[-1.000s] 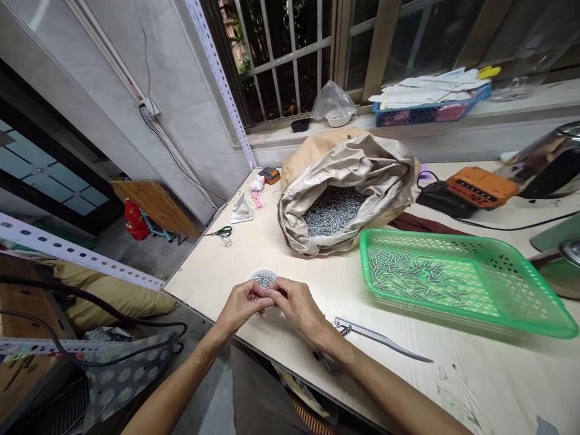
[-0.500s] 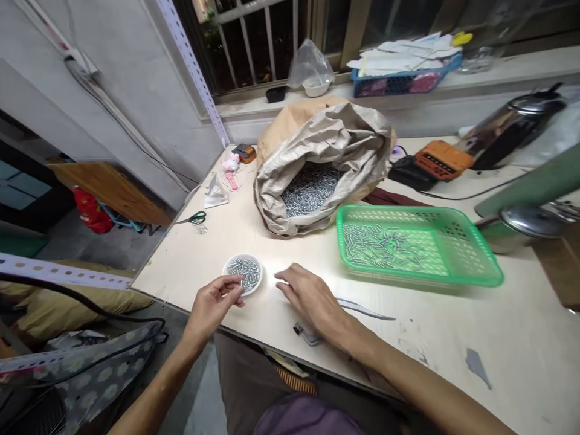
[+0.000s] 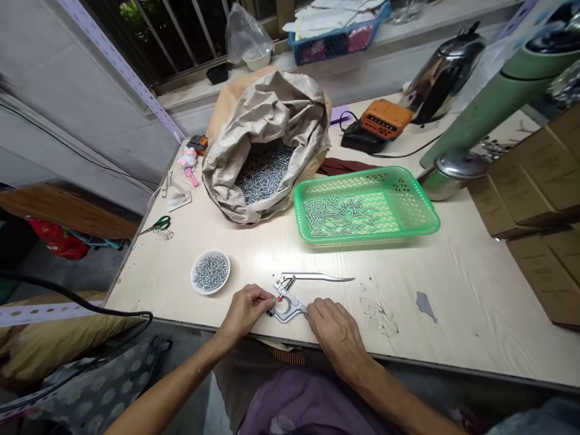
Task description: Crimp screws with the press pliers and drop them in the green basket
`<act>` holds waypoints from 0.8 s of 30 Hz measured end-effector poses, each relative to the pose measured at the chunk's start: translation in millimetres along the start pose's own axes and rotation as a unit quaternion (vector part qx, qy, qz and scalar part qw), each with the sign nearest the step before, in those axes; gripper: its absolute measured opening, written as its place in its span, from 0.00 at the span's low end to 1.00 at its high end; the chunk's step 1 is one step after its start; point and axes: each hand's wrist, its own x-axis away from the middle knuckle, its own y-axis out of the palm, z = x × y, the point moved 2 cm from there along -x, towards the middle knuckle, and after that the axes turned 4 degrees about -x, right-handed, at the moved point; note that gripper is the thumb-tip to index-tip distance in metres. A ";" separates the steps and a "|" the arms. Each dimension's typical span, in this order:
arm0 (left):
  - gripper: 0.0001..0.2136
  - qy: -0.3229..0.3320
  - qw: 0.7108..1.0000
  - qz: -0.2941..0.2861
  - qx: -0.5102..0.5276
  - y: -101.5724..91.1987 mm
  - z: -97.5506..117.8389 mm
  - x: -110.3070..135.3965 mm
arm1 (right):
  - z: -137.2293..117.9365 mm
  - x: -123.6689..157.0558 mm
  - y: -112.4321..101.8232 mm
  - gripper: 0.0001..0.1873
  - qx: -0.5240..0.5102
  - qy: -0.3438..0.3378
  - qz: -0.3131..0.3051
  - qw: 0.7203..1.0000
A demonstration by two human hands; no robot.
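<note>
Single head-worn view, looking forward and steeply down from the near edge of the desk [image 3: 453, 272]. Hands lie close below the lens; the far edge and window sill [image 3: 408, 36] fill the top.

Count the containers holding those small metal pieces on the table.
3: the small white dish near the left hand, the paper sack behind it, and the green basket to its right. None looks hidden.

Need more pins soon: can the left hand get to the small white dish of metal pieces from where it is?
Probably yes. The left hand rests at the pliers' head, and the small white dish sits just beyond it with bare table between.
</note>
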 end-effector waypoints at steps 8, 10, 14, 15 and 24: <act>0.10 -0.015 1.000 -0.025 -0.011 5.1 -9.4 4.9 | 3.4 -0.7 -9.3 0.13 -0.058 -0.053 0.040 0.996; 0.10 -0.020 0.999 -0.030 -0.012 5.8 -7.8 4.9 | 4.5 -1.8 -9.3 0.14 -0.064 -0.056 0.043 0.995; 0.09 -0.023 0.997 -0.045 -0.052 3.8 -0.8 2.2 | 8.7 -4.0 -5.1 0.13 -0.078 -0.060 0.030 0.995; 0.09 -0.023 0.996 -0.053 -0.068 2.9 0.6 1.0 | 9.8 -4.4 -3.8 0.13 -0.081 -0.059 0.026 0.995; 0.09 -0.133 0.975 -0.166 -0.065 0.9 0.7 -8.7 | 11.8 -7.4 0.4 0.12 -0.076 -0.057 -0.003 0.995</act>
